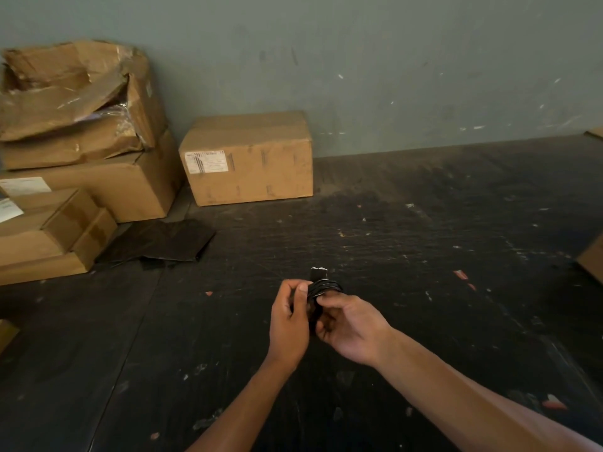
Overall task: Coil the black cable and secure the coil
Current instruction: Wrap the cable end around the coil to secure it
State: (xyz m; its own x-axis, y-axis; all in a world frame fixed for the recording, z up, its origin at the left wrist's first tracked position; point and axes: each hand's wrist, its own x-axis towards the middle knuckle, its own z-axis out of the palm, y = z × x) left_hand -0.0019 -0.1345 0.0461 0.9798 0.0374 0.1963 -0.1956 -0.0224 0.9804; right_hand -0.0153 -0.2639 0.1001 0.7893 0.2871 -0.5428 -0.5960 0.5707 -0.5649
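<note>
Dark, scuffed flooring (pixel 424 223) is filling the scene below a grey-green wall. Left hand (pixel 288 324) and right hand (pixel 350 327) are both pinching the black cable (pixel 321 288), already bundled between them, plug end pointing up. Securing appears to be underway; next, the loose end probably needs tucking. Behind, a sealed box (pixel 251 158) and a torn box (pixel 75 99) are hiding their contents.
</note>
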